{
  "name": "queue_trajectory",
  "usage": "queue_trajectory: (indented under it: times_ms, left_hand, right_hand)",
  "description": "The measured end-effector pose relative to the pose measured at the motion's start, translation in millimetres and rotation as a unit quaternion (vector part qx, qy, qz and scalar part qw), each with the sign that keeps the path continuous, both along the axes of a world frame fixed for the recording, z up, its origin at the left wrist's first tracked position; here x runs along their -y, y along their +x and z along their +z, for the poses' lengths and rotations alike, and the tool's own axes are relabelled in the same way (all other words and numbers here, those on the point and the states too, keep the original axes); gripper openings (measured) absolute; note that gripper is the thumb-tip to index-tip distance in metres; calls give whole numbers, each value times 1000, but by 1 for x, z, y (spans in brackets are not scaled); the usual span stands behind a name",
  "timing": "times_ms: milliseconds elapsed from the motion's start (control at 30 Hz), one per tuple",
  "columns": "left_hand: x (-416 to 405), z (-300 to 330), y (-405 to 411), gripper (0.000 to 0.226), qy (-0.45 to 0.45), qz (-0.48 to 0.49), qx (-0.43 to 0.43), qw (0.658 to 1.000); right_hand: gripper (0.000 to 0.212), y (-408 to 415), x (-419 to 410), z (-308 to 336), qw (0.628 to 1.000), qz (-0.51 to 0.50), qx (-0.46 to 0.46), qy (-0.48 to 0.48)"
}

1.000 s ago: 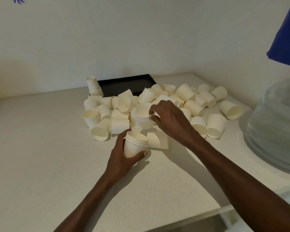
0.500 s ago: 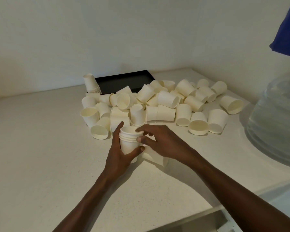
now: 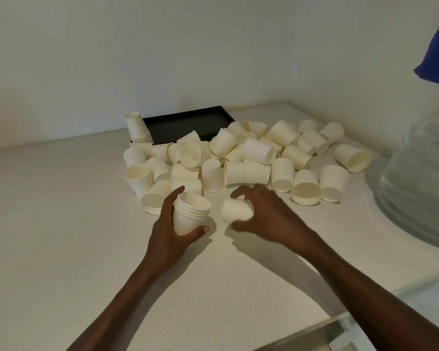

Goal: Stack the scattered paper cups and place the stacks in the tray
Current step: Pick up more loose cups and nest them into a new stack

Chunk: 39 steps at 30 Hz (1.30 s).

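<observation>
Step in hand: the left hand (image 3: 170, 231) holds a short stack (image 3: 189, 215) of nested paper cups upright just above the desk (image 3: 61, 236), its fingers (image 3: 174, 196) and thumb curled round the stack's wall. The rims suggest about five cups in it; the exact count is hard to read.

Right hand: the right hand (image 3: 266, 216) grips a single cup (image 3: 236, 211) just beside the stack, fingers clamped on it. The cup is blurred, so which way it faces cannot be told.

Done so far: one finished stack (image 3: 137, 129) stands upside down at the tray's near left corner; whether it sits inside the tray (image 3: 188, 122) or just against its edge is unclear. The rest of the black tray, which lies toward the desk's far edge by the wall, shows nothing in it.

Left to do: most of the job, by my judgement. The loose cups (image 3: 251, 158) lie in a heap between the tray and the hands, reaching toward the desk's right edge, some upright, some inverted, many on their sides.

Counts: one tray; two stacks, one in hand and one by the tray; one cup in the right hand; roughly thirty-five loose cups, with overlap preventing a firm number.

Also there: a large clear water bottle (image 3: 421, 178) at the desk's right edge.
</observation>
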<state>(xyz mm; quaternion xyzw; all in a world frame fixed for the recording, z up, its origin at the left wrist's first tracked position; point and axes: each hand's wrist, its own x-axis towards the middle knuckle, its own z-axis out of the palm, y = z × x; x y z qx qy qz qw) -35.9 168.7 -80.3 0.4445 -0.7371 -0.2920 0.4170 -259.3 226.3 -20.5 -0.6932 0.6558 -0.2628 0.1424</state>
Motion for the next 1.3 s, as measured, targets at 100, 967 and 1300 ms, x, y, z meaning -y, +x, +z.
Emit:
queue_trajectory:
  times_ms: [100,967,1300]
  left_hand:
    - [-1,4,6,94,-5,-22,26,999]
    - [21,19,120,88,-44,76,-57,994]
    - [30,16,131,89,-23,86,-51,995]
  right_hand:
    - [63,7,12,29,995,-2,47,-92]
    - [65,94,128,-22,950,137,-256,-112]
    - [43,91,121,-14,937,91,-316,-116]
